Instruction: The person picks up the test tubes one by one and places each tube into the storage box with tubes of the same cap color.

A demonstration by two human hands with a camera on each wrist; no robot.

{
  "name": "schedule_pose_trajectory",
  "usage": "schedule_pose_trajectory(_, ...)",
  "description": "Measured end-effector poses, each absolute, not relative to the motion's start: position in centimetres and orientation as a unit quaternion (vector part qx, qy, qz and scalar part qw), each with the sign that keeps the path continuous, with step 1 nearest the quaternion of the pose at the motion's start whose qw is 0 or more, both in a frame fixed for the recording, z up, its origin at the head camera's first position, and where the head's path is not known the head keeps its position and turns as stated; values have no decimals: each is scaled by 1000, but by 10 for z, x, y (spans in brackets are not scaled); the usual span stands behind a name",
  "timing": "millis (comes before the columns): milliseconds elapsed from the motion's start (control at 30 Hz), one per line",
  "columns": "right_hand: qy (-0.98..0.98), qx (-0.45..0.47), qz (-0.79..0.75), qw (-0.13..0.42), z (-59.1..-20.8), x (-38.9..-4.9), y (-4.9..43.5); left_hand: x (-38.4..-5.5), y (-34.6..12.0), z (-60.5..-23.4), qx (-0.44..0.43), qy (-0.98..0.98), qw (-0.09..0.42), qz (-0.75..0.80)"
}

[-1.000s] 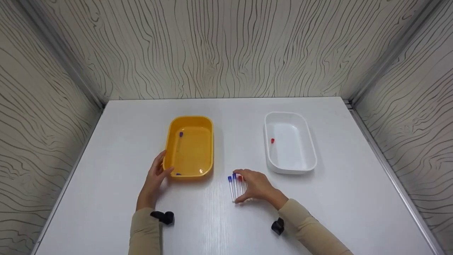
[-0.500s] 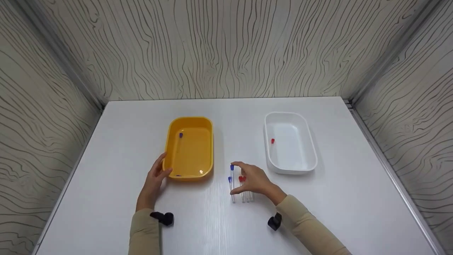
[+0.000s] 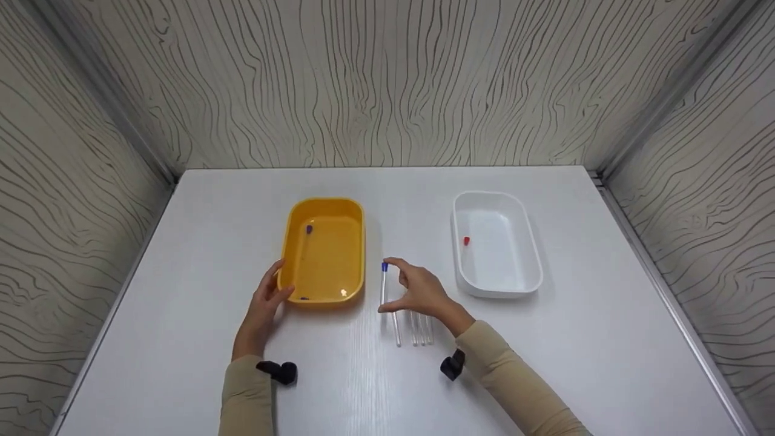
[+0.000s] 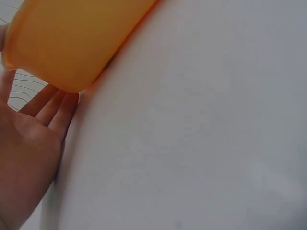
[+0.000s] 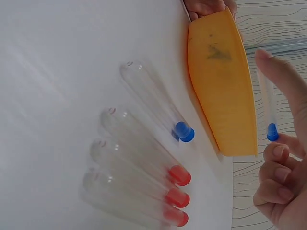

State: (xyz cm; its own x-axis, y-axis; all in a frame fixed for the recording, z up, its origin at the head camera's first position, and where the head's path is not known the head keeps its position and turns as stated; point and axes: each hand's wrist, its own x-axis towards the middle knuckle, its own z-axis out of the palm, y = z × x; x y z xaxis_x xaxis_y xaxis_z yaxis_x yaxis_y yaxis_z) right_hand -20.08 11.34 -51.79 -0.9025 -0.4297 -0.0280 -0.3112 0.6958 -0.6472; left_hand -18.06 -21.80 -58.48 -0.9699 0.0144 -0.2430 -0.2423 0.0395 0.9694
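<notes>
My right hand [image 3: 421, 292] pinches a clear test tube with a blue cap [image 3: 383, 289] lengthwise, thumb at one end and index finger at the cap. In the right wrist view this tube [image 5: 266, 103] is off the table. My left hand [image 3: 261, 309] holds the near left corner of the yellow tray [image 3: 362, 260], thumb at its rim; the left wrist view shows fingers against the tray's outer wall [image 4: 67, 57]. Beneath my right hand lie another blue-capped tube [image 5: 156, 98] and three red-capped tubes [image 5: 144, 143], their caps hidden in the head view.
The yellow tray holds a blue-capped tube [image 3: 309, 229] and a second blue cap [image 3: 304, 298] near its front wall. A white tray [image 3: 535, 260] with one red-capped tube [image 3: 466, 241] stands at the right. Patterned walls [image 3: 363, 85] enclose the table.
My right hand has picked up a blue-capped tube from the row and moved it up and left towards the yellow tray. The left hand stays on the tray.
</notes>
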Motion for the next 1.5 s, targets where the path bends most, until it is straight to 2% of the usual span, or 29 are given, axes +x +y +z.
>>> schedule_pose_trajectory(400, 856, -180, -472, 114, -523, -222, 99, -182, -218, -586, -88, 707, 102, 694)
schedule_pose_trajectory(833, 824, -201, -511, 144, -530, -236, 84, -180, -217, -583, -101, 723, 103, 676)
schedule_pose_trajectory(1100, 816, -174, -524, 172, -539, -240, 74, -181, -215, -584, -111, 718, 109, 678)
schedule_pose_trajectory(1500, 819, -171, -520, 172, -541, -248, 67, -182, -217, -586, -79, 728, 83, 676)
